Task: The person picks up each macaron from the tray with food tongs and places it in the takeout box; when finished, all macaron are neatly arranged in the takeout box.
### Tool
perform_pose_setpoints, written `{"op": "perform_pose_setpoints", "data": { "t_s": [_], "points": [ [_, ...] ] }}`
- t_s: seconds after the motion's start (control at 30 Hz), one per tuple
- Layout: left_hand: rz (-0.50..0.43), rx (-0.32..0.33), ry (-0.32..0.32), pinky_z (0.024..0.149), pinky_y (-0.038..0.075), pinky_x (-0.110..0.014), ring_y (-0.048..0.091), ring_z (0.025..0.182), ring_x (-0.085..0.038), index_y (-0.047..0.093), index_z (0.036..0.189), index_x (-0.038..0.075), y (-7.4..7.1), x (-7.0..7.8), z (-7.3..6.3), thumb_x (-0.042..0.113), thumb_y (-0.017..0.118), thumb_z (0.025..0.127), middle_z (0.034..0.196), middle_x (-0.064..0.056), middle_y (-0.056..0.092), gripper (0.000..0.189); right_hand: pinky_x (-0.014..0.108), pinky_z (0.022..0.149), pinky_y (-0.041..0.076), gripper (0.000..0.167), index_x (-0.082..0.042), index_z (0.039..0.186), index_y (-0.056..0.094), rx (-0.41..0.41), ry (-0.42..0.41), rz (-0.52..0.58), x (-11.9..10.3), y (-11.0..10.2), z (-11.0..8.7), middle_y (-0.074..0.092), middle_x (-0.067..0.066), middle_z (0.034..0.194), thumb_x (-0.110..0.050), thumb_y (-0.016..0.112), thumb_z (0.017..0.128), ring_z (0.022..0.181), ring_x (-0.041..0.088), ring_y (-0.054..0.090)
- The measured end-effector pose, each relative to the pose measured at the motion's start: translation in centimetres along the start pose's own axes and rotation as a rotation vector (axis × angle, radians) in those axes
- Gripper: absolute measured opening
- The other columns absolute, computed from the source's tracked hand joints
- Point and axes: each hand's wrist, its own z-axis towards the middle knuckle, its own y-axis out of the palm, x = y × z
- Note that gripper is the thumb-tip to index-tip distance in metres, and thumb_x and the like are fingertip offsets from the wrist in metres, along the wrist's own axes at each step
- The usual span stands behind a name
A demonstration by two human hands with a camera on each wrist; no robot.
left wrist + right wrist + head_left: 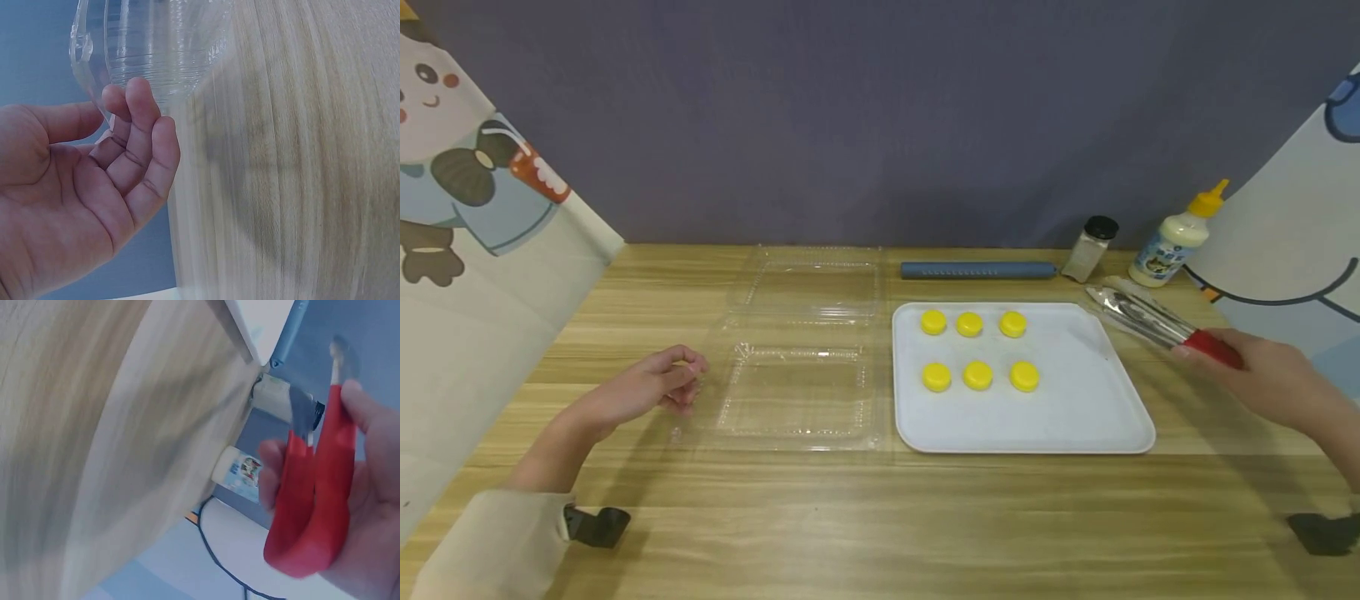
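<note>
My left hand (655, 385) pinches the near-left edge of a clear plastic clamshell box (793, 392) between thumb and fingers. In the left wrist view the box's rim (87, 56) comes down to the thumb and index finger. The box lies with its lid (812, 283) folded back behind its base. My right hand (1273, 379) holds tongs (1213, 348) by their red handle (312, 519), the metal arms parted and pointing toward the tray. To the right of the box, a white tray (1090, 417) bears several round yellow pieces (977, 375) in two rows.
A blue-grey rod-like thing (977, 270) lies behind the tray. Further right stand a small black-capped jar (1090, 250) and a squeeze bottle (1172, 246) with a yellow nozzle. A dark panel (880, 125) rises along the table's back, with printed white panels on both sides.
</note>
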Motion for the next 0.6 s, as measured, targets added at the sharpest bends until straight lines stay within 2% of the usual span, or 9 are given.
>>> {"op": "perform_pose_setpoints", "data": {
  "t_s": [0.17,0.27,0.37,0.6],
  "points": [
    [0.005,0.002,0.001,0.079,0.057,-0.034,0.054,0.082,-0.016,0.042,0.122,-0.009,0.0,0.1,-0.1,0.015,0.033,0.112,0.091,-0.007,0.048,0.027,0.062,0.071,0.051,0.072,0.021,0.133,0.042,-0.019,-0.065,0.004,-0.7,-0.4,-0.3,0.051,0.048,0.115,-0.044,0.056,0.104,0.091,0.054,0.058],
    [0.007,0.008,-0.006,0.08,0.057,-0.034,0.053,0.082,-0.016,0.042,0.122,-0.009,0.0,0.2,-0.1,0.015,0.034,0.112,0.09,-0.007,0.048,0.027,0.051,0.063,0.051,0.073,0.02,0.132,0.044,-0.02,-0.081,0.017,-1.4,-0.5,-0.3,0.058,0.041,0.102,-0.046,0.056,0.103,0.081,0.044,0.06],
    [0.01,0.004,-0.004,0.08,0.057,-0.034,0.053,0.082,-0.016,0.042,0.122,-0.009,0.0,0.2,-0.1,0.015,0.033,0.112,0.091,-0.006,0.048,0.027,0.04,0.057,0.046,0.074,0.02,0.131,0.047,0.0,-0.09,0.013,-2.0,-0.6,-0.3,0.062,0.032,0.092,-0.048,0.058,0.102,0.073,0.035,0.058],
    [0.009,0.002,0.001,0.079,0.057,-0.033,0.054,0.081,-0.016,0.042,0.122,-0.009,0.1,0.1,0.0,0.014,0.031,0.112,0.09,-0.006,0.049,0.027,0.036,0.055,0.044,0.073,0.014,0.131,0.056,0.041,-0.143,-0.019,-2.9,-0.3,-0.4,0.065,0.028,0.09,-0.049,0.067,0.096,0.069,0.028,0.056]
  ]
}}
